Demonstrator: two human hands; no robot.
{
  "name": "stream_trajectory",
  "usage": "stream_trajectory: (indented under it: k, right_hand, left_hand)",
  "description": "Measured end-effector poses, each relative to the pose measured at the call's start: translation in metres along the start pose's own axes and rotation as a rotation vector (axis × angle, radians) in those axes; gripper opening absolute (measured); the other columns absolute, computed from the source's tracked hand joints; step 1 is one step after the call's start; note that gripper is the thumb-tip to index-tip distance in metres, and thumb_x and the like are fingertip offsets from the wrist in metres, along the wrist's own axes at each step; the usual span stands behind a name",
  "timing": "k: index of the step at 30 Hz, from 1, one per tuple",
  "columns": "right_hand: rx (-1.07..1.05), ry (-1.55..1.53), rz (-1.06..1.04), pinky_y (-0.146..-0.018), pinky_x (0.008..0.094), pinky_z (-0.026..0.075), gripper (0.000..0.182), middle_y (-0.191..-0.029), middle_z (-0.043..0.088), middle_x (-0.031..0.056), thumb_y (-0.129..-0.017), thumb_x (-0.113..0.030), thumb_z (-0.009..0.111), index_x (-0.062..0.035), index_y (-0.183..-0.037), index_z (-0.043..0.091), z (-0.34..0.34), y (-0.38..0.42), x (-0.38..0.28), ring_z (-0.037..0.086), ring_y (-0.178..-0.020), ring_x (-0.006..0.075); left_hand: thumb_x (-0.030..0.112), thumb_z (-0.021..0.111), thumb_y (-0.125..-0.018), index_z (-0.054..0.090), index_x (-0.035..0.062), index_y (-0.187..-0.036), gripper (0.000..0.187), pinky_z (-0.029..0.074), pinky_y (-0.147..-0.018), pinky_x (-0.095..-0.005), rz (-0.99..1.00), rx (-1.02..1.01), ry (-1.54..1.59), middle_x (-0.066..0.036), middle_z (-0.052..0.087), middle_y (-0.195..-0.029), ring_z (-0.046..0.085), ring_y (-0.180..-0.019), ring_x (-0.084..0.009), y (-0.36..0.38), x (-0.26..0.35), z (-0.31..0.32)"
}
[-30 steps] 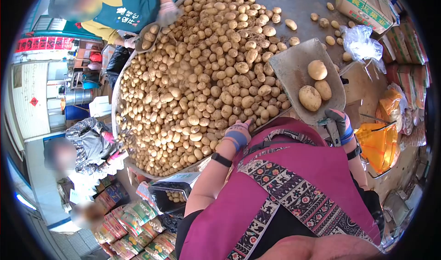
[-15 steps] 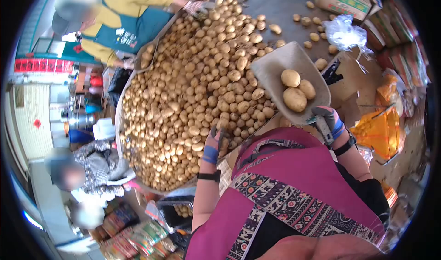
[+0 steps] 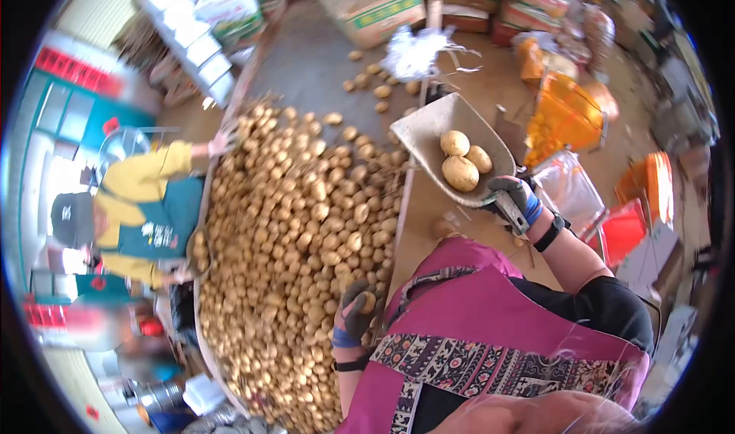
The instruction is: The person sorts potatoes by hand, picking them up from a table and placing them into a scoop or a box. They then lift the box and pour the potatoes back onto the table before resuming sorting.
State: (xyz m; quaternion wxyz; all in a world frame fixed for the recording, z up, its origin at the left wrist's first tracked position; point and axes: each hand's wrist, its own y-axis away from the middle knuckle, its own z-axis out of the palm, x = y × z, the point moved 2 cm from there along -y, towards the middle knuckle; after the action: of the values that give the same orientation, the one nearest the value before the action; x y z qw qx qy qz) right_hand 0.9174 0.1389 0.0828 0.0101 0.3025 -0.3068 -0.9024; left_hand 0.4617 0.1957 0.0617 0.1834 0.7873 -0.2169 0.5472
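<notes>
My right hand (image 3: 514, 198), in a dark glove with a blue cuff, grips the handle of a metal scoop (image 3: 490, 139). Three large potatoes (image 3: 460, 173) lie in the scoop, which is held out beyond the right edge of the table. My left hand (image 3: 354, 311), gloved the same way, is over the near right part of a big potato pile (image 3: 298, 227). Its fingers are curled around a potato (image 3: 368, 302), partly hidden by the glove.
Across the pile, a co-worker (image 3: 145, 204) in a yellow top holds another scoop (image 3: 199, 252) with potatoes. Cardboard boxes (image 3: 375, 9), a crumpled plastic bag (image 3: 413, 53) and loose potatoes lie at the far end. Orange bags (image 3: 563, 116) stand on the floor to the right.
The view has turned toward the right. My left hand has closed on a potato. The scoop, still carrying three potatoes, is now farther off the pile. The co-worker's free hand is at the table rim.
</notes>
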Motion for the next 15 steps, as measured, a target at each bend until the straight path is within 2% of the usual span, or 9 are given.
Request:
stream_trajectory:
  k: [2, 3, 4, 6, 7, 11, 12, 14, 15]
  right_hand:
    - [0.099, -0.140, -0.083, -0.065, 0.0380, 0.060, 0.036, -0.093, 0.068, 0.0232, -0.087, -0.013, 0.058, 0.0090, -0.114, 0.054, -0.049, -0.002, -0.004, 0.070, -0.077, 0.0302]
    - [0.025, -0.297, -0.114, -0.074, 0.0421, 0.060, 0.039, -0.101, 0.066, 0.0252, -0.086, -0.012, 0.057, 0.0100, -0.118, 0.051, -0.036, 0.015, -0.018, 0.069, -0.087, 0.0337]
    - [0.022, -0.258, -0.263, -0.084, 0.0464, 0.057, 0.044, -0.109, 0.063, 0.0258, -0.086, -0.012, 0.057, 0.0099, -0.122, 0.049, -0.048, 0.024, -0.028, 0.066, -0.096, 0.0360]
    - [0.064, -0.214, -0.421, -0.088, 0.0475, 0.055, 0.048, -0.114, 0.061, 0.0267, -0.085, -0.012, 0.058, 0.0094, -0.125, 0.046, -0.068, 0.046, -0.052, 0.066, -0.097, 0.0375]
    - [0.089, -0.256, -0.443, -0.091, 0.0477, 0.054, 0.052, -0.118, 0.058, 0.0280, -0.084, -0.013, 0.059, 0.0094, -0.128, 0.043, -0.093, 0.047, -0.060, 0.064, -0.102, 0.0387]
    - [0.189, -0.305, -0.481, -0.090, 0.0537, 0.054, 0.059, -0.120, 0.055, 0.0319, -0.082, -0.012, 0.058, 0.0147, -0.130, 0.035, -0.197, 0.044, -0.105, 0.063, -0.101, 0.0436]
    - [0.238, -0.299, -0.491, -0.087, 0.0548, 0.055, 0.058, -0.119, 0.056, 0.0302, -0.081, -0.009, 0.057, 0.0144, -0.129, 0.035, -0.211, 0.043, -0.118, 0.064, -0.098, 0.0434]
    - [0.260, -0.256, -0.493, -0.089, 0.0546, 0.054, 0.057, -0.119, 0.056, 0.0312, -0.083, -0.012, 0.057, 0.0134, -0.130, 0.036, -0.249, 0.035, -0.150, 0.063, -0.100, 0.0439]
    - [0.278, -0.207, -0.488, -0.090, 0.0543, 0.053, 0.057, -0.118, 0.056, 0.0323, -0.085, -0.015, 0.056, 0.0123, -0.130, 0.036, -0.255, 0.029, -0.166, 0.062, -0.102, 0.0445]
  left_hand:
    - [0.012, 0.064, -0.088, 0.048, 0.0086, -0.126, 0.041, 0.053, -0.085, -0.0329, -0.290, 0.043, 0.341, -0.013, 0.059, -0.115, 0.063, -0.102, -0.0243, -0.007, -0.051, 0.006]
    - [0.010, 0.064, -0.088, 0.047, 0.0031, -0.128, 0.044, 0.053, -0.084, -0.0319, -0.243, 0.056, 0.442, -0.012, 0.062, -0.109, 0.064, -0.098, -0.0229, -0.017, -0.032, 0.013]
    - [0.010, 0.064, -0.088, 0.047, 0.0031, -0.128, 0.044, 0.053, -0.084, -0.0319, -0.236, 0.030, 0.441, -0.012, 0.062, -0.109, 0.064, -0.098, -0.0229, -0.027, -0.012, 0.017]
    - [0.001, 0.071, -0.082, 0.047, 0.0035, -0.127, 0.051, 0.055, -0.078, -0.0312, 0.200, -0.133, -0.071, -0.014, 0.063, -0.103, 0.065, -0.091, -0.0247, -0.050, 0.039, 0.023]
    - [0.001, 0.070, -0.083, 0.045, -0.0003, -0.126, 0.050, 0.055, -0.076, -0.0304, -0.304, -0.114, 0.534, -0.015, 0.063, -0.104, 0.065, -0.090, -0.0223, -0.055, 0.018, 0.024]
    - [0.001, 0.064, -0.087, 0.053, -0.0053, -0.115, 0.032, 0.052, -0.079, -0.0278, -0.284, -0.041, 0.445, -0.012, 0.062, -0.101, 0.061, -0.091, -0.0179, -0.078, -0.018, 0.027]
    - [0.001, 0.064, -0.087, 0.053, -0.0053, -0.115, 0.032, 0.052, -0.079, -0.0278, -0.283, -0.050, 0.440, -0.012, 0.062, -0.101, 0.061, -0.091, -0.0179, -0.090, 0.005, 0.031]
    - [-0.003, 0.068, -0.083, 0.056, -0.0030, -0.110, 0.030, 0.053, -0.077, -0.0283, -0.111, -0.159, 0.099, -0.012, 0.061, -0.099, 0.062, -0.089, -0.0201, -0.108, 0.049, 0.038]
    - [-0.003, 0.068, -0.083, 0.056, -0.0030, -0.110, 0.030, 0.053, -0.077, -0.0283, -0.111, -0.164, 0.097, -0.012, 0.061, -0.099, 0.062, -0.089, -0.0201, -0.116, 0.044, 0.040]
